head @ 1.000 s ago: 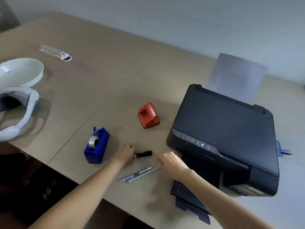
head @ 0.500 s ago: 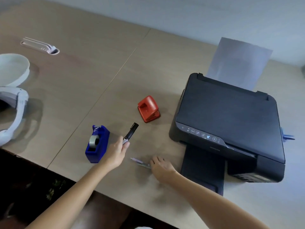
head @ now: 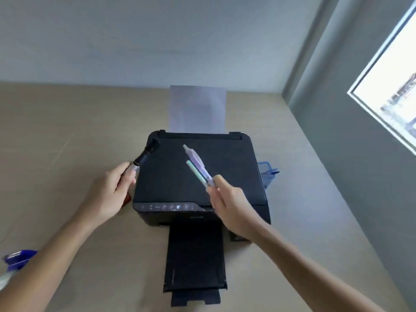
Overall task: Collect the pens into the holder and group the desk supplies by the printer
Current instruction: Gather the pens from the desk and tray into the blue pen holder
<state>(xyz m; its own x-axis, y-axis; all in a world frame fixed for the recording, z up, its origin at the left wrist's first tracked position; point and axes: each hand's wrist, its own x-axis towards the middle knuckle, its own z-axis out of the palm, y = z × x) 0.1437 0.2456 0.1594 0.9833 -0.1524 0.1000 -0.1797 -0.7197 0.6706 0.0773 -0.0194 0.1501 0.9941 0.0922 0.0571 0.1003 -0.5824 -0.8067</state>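
Observation:
My left hand (head: 110, 194) grips a black-capped marker (head: 146, 153) that points up over the left edge of the black printer (head: 225, 167). Above the printer's lid, my right hand (head: 229, 203) holds two pens (head: 198, 166), one lilac and one mint green, tips pointing up and left. A blue mesh holder (head: 266, 171) peeks out behind the printer's right side, mostly hidden. The red hole punch (head: 127, 200) shows as a sliver under my left hand. The blue tape dispenser (head: 19, 258) sits at the far left edge.
The printer's output tray (head: 195, 262) sticks out toward me over the wooden desk (head: 67, 136). A sheet of paper (head: 198, 109) stands in the rear feed. A grey wall and a window (head: 387, 86) close off the right side.
Both hands have lifted off the desk and moved right over the printer, the left carrying the marker, the right now holding the two pens. The view has swung right, centring the printer.

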